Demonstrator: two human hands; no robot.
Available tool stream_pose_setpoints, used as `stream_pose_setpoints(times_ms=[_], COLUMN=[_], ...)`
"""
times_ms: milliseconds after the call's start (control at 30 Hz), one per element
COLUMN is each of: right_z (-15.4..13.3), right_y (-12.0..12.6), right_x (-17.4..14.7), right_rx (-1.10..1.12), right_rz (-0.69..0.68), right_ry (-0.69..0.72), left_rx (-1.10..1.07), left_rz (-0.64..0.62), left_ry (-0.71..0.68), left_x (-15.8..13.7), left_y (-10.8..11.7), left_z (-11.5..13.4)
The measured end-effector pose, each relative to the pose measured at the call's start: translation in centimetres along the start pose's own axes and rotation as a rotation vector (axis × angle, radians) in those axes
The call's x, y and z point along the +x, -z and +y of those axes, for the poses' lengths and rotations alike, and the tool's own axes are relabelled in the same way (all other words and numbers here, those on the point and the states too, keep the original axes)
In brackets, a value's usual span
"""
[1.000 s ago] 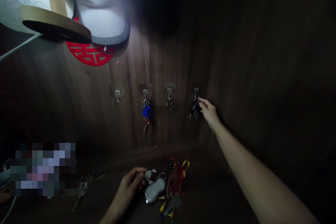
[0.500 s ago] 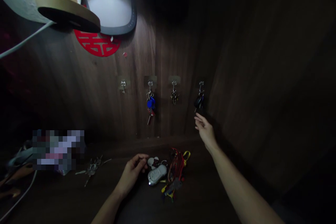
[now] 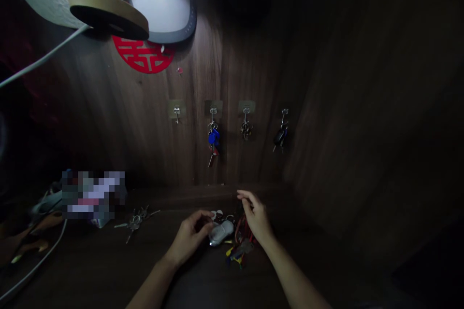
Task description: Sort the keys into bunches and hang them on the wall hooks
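- A dark wood-grain shelf [image 3: 90, 270] is running under a wood-grain back panel [image 3: 119, 120], dimly lit by a lamp at the top left corner.
- A loose bunch of metal keys [image 3: 136, 219] is lying near the shelf's back edge, left of the hands.
- The left hand [image 3: 190, 234] is resting on the shelf, fingers curled, fingertips touching the smooth silver key fob [image 3: 222, 232].
- The right hand [image 3: 255, 217] is hovering over the tangle of red and yellow lanyards [image 3: 239, 244] just beside the fob, fingers loosely spread, gripping nothing.
- Four small metal hooks [image 3: 177, 113] are sitting in a row on the panel; three are carrying key bunches, blue-tagged keys [image 3: 213, 139] among them.
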State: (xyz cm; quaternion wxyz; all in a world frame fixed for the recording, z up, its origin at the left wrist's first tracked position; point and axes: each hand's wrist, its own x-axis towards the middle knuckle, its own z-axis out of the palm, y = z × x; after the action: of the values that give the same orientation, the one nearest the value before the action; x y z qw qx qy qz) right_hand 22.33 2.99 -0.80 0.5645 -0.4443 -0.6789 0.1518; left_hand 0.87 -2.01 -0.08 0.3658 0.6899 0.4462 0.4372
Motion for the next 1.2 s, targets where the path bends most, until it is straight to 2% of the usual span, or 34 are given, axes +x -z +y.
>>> stream_pose_setpoints(times_ms=[100,200,600,767,933,1033,1200], right_z=[-0.6,-1.1,-1.4,-1.1,-1.1,-1.6,-2.7], right_y=[-0.5,-0.8,-0.8,-1.3,-1.4,-1.2,-1.6], right_x=[-0.6,-0.9,-1.3,-1.4,-1.4,-1.1,-0.9], right_rx=[-0.087,-0.155,-0.523,-0.589,-0.57,-0.466,-0.142], right_rz=[-0.068,-0.138,-0.429,-0.411,-0.369,-0.267,-0.138], right_ry=[0.117,0.182,0.092,0.053,0.125,0.135,0.102], left_rx=[0.217,0.342,0.408,0.46,0.51,0.548,0.541], left_rz=[-0.128,-0.195,-0.009,0.106,0.138,0.167,0.158], left_ry=[-0.125,-0.167,-0.244,-0.238,-0.233,-0.205,-0.189], left_x=[-0.3,-0.4,-0.3,-0.3,-0.1,0.0,-0.1], left_y=[-0.1,-0.3,-0.3,0.1,0.0,0.0,0.0], left_z=[0.2,0.1,-0.8,-0.7,-0.9,-1.2,-0.7])
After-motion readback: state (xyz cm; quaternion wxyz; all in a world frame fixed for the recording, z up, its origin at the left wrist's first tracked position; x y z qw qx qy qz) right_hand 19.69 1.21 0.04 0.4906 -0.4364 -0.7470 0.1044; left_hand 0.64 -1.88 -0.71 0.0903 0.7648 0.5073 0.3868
